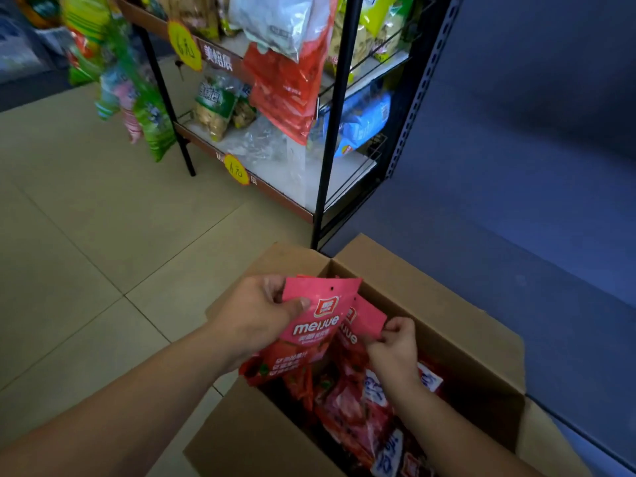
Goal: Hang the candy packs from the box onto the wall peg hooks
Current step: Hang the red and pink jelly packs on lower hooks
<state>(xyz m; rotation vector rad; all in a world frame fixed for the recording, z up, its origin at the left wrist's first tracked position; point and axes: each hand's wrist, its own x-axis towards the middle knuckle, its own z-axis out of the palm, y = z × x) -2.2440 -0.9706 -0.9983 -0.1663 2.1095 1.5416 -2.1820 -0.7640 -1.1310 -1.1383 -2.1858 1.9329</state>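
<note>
While the packs are only being gathered, nothing in hand has reached a hook.
Left hand: the left hand (pixel 256 315) holds a pink candy pack (pixel 315 316) above the near-left corner of the box, thumb pressed on its front and fingers (pixel 272 287) curled behind its top edge; further pack edges fan out behind it, so it looks like a small stack.
Right hand: the right hand (pixel 395 349) pinches the upper corner of a second pink pack (pixel 364 318), fingers closed on it, lifting it clear of the heap.
Box: the cardboard box (pixel 457 325) sits open on the floor (pixel 86 235), near and right, full of red and pink packs.
Hooks: red packs (pixel 285 87) hang at the far shelf rack (pixel 330 132); whether these belong to this job I cannot tell.
Hang hole: visible near the front pack's top edge.
Progress: early, by my judgement; most of the box is left to hang.
</note>
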